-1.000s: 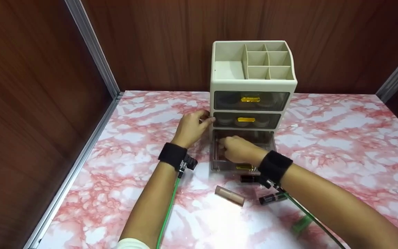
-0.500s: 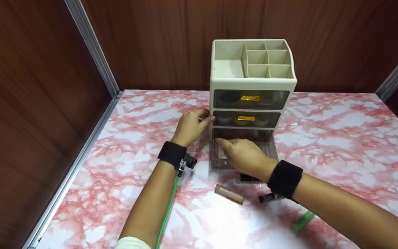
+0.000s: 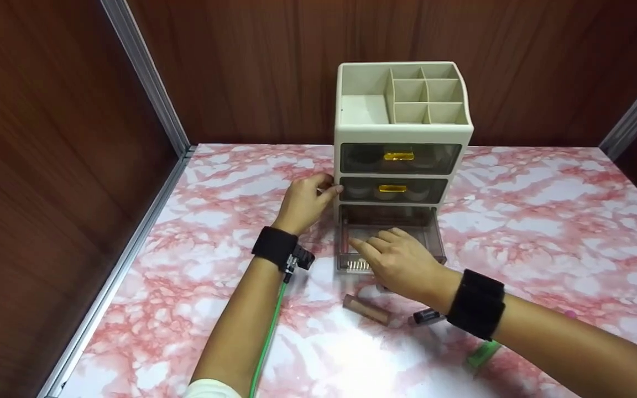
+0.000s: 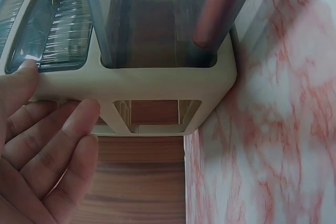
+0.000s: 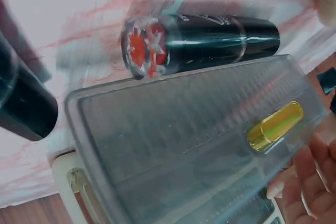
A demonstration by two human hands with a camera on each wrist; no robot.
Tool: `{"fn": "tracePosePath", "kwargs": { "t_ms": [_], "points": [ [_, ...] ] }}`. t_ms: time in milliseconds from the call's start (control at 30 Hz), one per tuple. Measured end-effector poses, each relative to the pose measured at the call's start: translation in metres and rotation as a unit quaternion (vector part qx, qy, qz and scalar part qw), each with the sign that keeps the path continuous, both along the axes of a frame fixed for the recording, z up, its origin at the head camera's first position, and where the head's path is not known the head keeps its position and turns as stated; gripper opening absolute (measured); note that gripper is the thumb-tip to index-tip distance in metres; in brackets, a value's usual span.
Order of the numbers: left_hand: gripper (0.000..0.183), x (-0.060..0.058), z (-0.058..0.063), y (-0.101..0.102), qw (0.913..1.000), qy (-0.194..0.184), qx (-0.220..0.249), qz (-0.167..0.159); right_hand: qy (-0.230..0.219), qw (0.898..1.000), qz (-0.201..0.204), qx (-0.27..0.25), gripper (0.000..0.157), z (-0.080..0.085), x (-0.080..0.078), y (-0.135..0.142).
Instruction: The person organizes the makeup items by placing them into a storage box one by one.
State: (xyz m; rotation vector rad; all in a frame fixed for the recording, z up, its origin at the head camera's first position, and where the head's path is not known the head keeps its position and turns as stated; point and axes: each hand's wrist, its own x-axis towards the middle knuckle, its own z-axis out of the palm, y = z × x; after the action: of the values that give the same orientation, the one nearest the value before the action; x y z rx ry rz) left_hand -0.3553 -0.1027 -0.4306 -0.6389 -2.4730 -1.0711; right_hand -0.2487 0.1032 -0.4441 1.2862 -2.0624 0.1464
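A cream drawer organizer [image 3: 404, 134] stands on the marbled table, its bottom drawer [image 3: 436, 237] pulled out. My left hand [image 3: 304, 204] holds the organizer's left side at the middle drawer, thumb on the front frame and fingers along the side wall. Over the drawer's front edge is my right hand [image 3: 404, 265], fingers loosely extended and nothing in its grasp. Inside the drawer, along its left wall, lies a pinkish tube [image 4: 218, 11]. The right wrist view shows the drawer's gold handle [image 5: 275, 127] near the right fingers.
In front of the drawer lie a tan tube [image 3: 366, 309], a black tube [image 3: 427, 315] and a green tube [image 3: 483, 354]. Close along the drawer front is a black tube with a clear, red-patterned end [image 5: 210, 40]. Wood-grain panels [image 3: 241, 72] stand behind and at the left.
My right hand has come back from inside the drawer toward its front edge, and its curled fingers have straightened. The left hand stays on the organizer's side.
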Motion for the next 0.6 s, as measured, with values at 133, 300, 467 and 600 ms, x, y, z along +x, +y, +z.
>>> {"fn": "tracePosePath", "kwargs": {
  "t_ms": [133, 300, 467, 600],
  "points": [
    [0.024, -0.001, 0.000, 0.000, 1.0000, 0.001, -0.003, 0.001, 0.002, 1.000, 0.012, -0.027, 0.026, 0.004, 0.006, 0.007],
    [0.025, -0.002, -0.001, 0.000, 1.0000, 0.008, -0.003, 0.000, 0.007, 0.999, 0.020, -0.039, 0.025, 0.003, 0.015, 0.018],
    [0.023, -0.001, -0.002, 0.000, 1.0000, -0.001, 0.000, 0.003, 0.004, 0.999, 0.021, -0.037, 0.027, -0.008, 0.026, 0.031],
    [0.023, 0.000, -0.002, 0.000, 1.0000, -0.006, -0.001, 0.006, -0.001, 0.999, 0.029, -0.042, 0.026, -0.015, 0.037, 0.044]
  ]
}}
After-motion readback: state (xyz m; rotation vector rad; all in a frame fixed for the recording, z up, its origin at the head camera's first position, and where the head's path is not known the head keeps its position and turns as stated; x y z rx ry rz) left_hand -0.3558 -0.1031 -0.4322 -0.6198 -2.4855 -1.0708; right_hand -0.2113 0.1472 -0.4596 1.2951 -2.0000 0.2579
